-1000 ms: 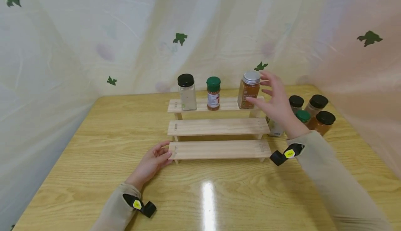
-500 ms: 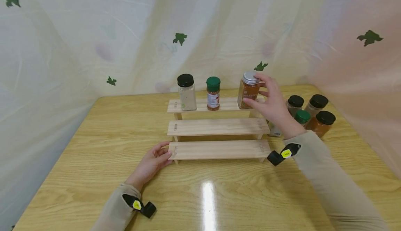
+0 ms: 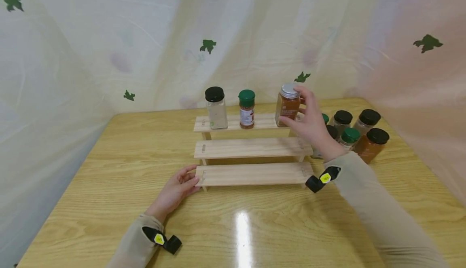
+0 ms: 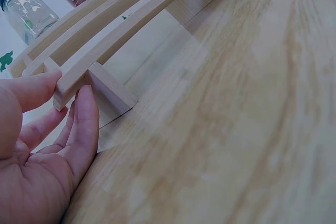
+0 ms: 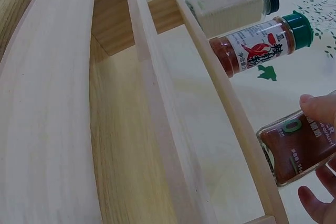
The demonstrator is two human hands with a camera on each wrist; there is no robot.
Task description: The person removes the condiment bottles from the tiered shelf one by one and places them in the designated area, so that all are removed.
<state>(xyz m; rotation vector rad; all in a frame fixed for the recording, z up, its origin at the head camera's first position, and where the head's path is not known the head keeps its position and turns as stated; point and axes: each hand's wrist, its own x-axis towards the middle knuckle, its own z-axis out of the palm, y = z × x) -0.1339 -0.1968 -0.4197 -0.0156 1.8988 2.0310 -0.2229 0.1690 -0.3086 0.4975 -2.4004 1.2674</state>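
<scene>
A three-step wooden rack (image 3: 251, 175) stands on the table. My left hand (image 3: 174, 190) holds the left end of its lowest step; in the left wrist view the thumb lies on top of the board, with fingers underneath. On the top step's right side is a square spice jar (image 3: 287, 109) with a silver lid and red-brown contents. My right hand (image 3: 312, 124) grips this jar from the right, thumb on its front and a finger up by the lid. Further left on that step stand a green-capped chili powder bottle (image 5: 257, 46) and a black-lidded jar (image 3: 217, 114) of pale contents.
Right of the rack, several more spice jars cluster on the table, among them a green-lidded one (image 3: 350, 136) and a black-lidded orange one (image 3: 375, 142). A pale curtain (image 3: 109, 49) with leaf prints hangs behind the table.
My right hand has moved left and its fingers have come in around the silver-lidded jar. More of the jars behind that hand show. The left hand stays on the rack.
</scene>
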